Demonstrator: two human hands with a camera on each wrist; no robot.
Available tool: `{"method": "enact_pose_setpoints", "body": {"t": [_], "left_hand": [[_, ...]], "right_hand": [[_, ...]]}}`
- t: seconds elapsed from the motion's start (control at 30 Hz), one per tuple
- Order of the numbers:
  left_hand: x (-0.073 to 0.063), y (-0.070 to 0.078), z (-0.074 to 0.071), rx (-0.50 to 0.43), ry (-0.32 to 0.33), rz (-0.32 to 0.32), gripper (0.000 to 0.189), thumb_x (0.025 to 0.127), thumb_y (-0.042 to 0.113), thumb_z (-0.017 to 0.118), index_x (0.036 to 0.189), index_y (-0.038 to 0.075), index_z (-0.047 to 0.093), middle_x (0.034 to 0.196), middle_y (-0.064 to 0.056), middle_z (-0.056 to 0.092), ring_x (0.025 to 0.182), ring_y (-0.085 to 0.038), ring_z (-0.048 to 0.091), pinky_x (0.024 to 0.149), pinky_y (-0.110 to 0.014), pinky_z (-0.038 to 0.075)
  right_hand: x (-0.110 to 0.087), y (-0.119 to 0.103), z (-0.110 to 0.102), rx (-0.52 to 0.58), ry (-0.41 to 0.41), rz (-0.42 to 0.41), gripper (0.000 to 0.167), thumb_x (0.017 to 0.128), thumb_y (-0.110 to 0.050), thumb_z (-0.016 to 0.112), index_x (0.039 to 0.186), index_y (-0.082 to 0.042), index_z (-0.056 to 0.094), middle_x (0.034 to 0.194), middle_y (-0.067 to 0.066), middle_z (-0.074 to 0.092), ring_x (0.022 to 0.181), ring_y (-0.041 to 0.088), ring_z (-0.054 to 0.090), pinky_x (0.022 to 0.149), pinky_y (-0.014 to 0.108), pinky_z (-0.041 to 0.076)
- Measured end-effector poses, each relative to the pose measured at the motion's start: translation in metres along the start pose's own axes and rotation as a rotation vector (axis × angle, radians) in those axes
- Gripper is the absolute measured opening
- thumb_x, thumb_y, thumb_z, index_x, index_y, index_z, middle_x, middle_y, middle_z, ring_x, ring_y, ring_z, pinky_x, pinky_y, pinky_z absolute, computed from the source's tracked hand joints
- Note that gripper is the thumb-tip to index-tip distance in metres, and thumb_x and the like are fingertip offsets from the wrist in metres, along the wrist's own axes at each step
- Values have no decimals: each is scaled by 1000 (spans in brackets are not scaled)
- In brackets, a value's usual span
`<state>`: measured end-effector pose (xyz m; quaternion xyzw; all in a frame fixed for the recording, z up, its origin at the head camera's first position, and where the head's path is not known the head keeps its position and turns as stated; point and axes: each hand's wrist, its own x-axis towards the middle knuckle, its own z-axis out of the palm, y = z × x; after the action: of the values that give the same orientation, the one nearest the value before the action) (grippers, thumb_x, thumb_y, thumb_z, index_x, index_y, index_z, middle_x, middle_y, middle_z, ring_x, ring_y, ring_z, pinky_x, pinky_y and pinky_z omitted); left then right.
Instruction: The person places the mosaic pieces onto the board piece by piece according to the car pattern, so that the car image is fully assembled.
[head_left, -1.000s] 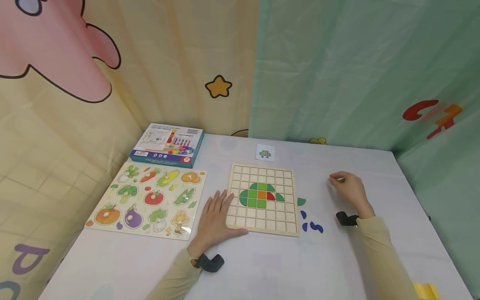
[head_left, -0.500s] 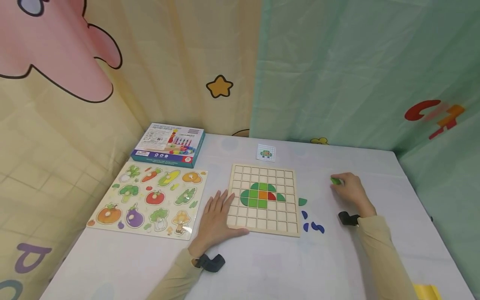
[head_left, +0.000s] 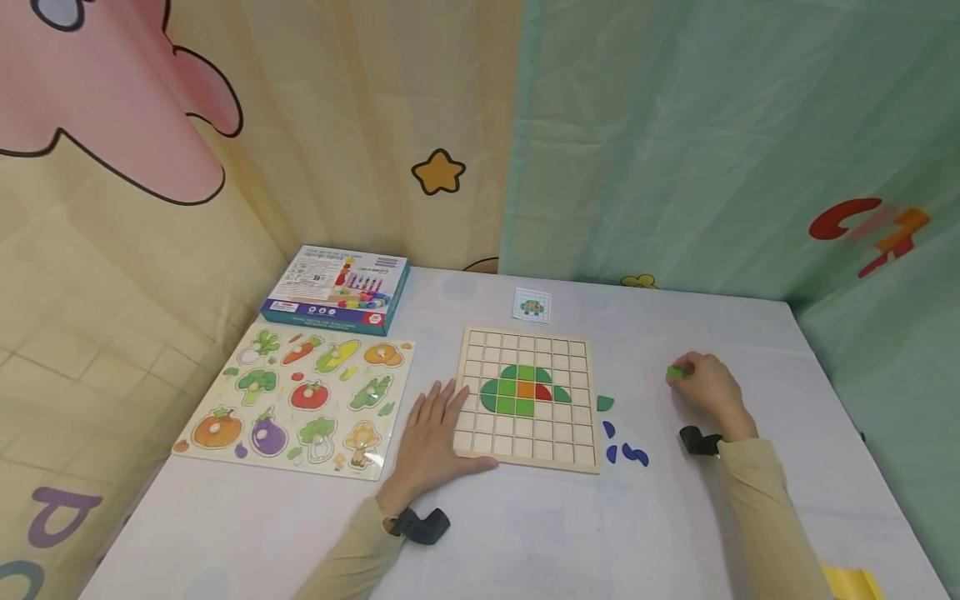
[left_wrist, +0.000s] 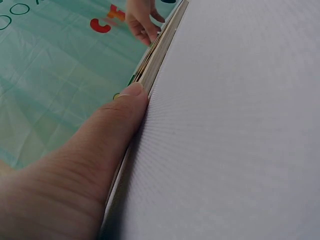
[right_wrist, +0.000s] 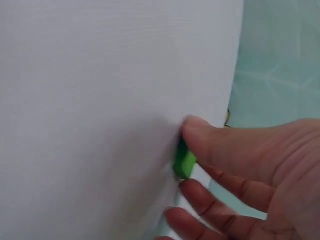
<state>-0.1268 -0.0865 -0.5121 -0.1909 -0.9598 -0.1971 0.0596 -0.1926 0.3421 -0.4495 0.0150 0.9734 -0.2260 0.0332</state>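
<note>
My right hand (head_left: pixel 712 389) pinches a small bright green block (head_left: pixel 675 372) above the white cloth, right of the board. In the right wrist view, the thumb lies along one side of the green block (right_wrist: pixel 185 164), and the other fingers are partly curled below it. My left hand (head_left: pixel 426 442) rests spread at the lower left corner of the wooden grid board (head_left: pixel 477 442), its thumb along the near edge. Several green squares (head_left: pixel 516 407), darker green rounded pieces (head_left: pixel 488 395), an orange square (head_left: pixel 527 390) and a red rounded piece (head_left: pixel 541 392) fill middle cells.
A dark green quarter-round piece (head_left: pixel 604 403) and several blue half-round pieces (head_left: pixel 634 455) lie right of the board. Behind it is a small pattern card (head_left: pixel 532 306). A vegetable puzzle (head_left: pixel 292 400) and a cardboard box (head_left: pixel 335 290) stand left. Something yellow (head_left: pixel 855 582) lies near right.
My right hand has shifted slightly right and toward me, and the green block in its fingers has come more into view. The left hand stays where it was.
</note>
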Motion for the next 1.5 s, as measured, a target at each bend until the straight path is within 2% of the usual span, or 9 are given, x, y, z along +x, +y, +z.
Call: {"method": "enact_pose_setpoints", "body": {"t": [0.1, 0.2, 0.33, 0.5, 0.63, 0.9, 1.13, 1.33, 1.5], "left_hand": [[0, 0, 0, 4, 13, 7, 113, 65, 77, 63, 149, 9, 30, 154, -14, 24, 141, -33, 13, 113, -48, 9], [0, 0, 0, 9, 11, 4, 113, 65, 78, 63, 149, 9, 30, 154, -14, 24, 141, -33, 13, 113, -48, 9], [1, 0, 0, 9, -7, -7, 114, 65, 78, 62, 150, 10, 29, 155, -12, 22, 142, -31, 10, 114, -46, 6], [1, 1, 0, 9, -14, -11, 114, 65, 79, 61, 150, 10, 28, 155, -12, 21, 142, -30, 9, 114, -45, 6], [1, 1, 0, 15, 4, 3, 114, 65, 78, 62, 149, 9, 30, 154, -13, 23, 142, -32, 12, 113, -47, 9], [1, 1, -1, 14, -14, -4, 114, 65, 78, 62, 150, 10, 28, 155, -12, 21, 142, -31, 10, 114, -45, 6], [1, 1, -1, 9, -9, -3, 114, 65, 78, 62, 149, 9, 29, 154, -13, 22, 142, -32, 11, 113, -46, 7], [2, 2, -2, 4, -6, -4, 113, 65, 77, 63, 149, 9, 29, 154, -13, 23, 142, -32, 12, 113, -47, 8], [2, 3, -3, 7, -13, -12, 113, 65, 76, 64, 149, 10, 29, 154, -13, 22, 142, -31, 11, 114, -46, 7]], "right_hand": [[-2, 0, -1, 45, -35, 16, 33, 86, -11, 65, 104, 15, 54, 94, 29, 55, 84, 41, 52, 71, 51, 46], [-6, 0, 1, 98, -22, 39, 33, 86, -11, 67, 103, 13, 52, 95, 30, 55, 84, 41, 53, 69, 49, 47], [-12, 2, 6, 165, 64, 61, 29, 84, -10, 69, 100, 7, 52, 93, 27, 57, 82, 38, 54, 62, 41, 46], [-18, -1, 14, 203, 207, 39, 21, 84, -7, 70, 95, 4, 57, 88, 24, 61, 79, 36, 58, 56, 31, 44], [-23, -13, 22, 216, 242, 10, 17, 85, -7, 69, 94, 3, 58, 84, 19, 61, 75, 31, 57, 55, 28, 44], [-32, -52, 39, 221, 220, -137, 17, 79, -1, 74, 85, 1, 59, 73, 7, 55, 65, 20, 50, 53, 25, 42], [-38, -86, 51, 298, 100, -259, 15, 79, 0, 75, 85, -2, 62, 74, 2, 58, 63, 15, 54, 53, 25, 46], [-41, -107, 62, 381, 4, -299, 11, 81, 1, 72, 91, -1, 66, 79, 2, 63, 68, 15, 59, 56, 25, 50], [-40, -120, 72, 391, -57, -310, 9, 83, -3, 71, 92, -5, 68, 79, -1, 64, 69, 13, 59, 60, 27, 50]]}}
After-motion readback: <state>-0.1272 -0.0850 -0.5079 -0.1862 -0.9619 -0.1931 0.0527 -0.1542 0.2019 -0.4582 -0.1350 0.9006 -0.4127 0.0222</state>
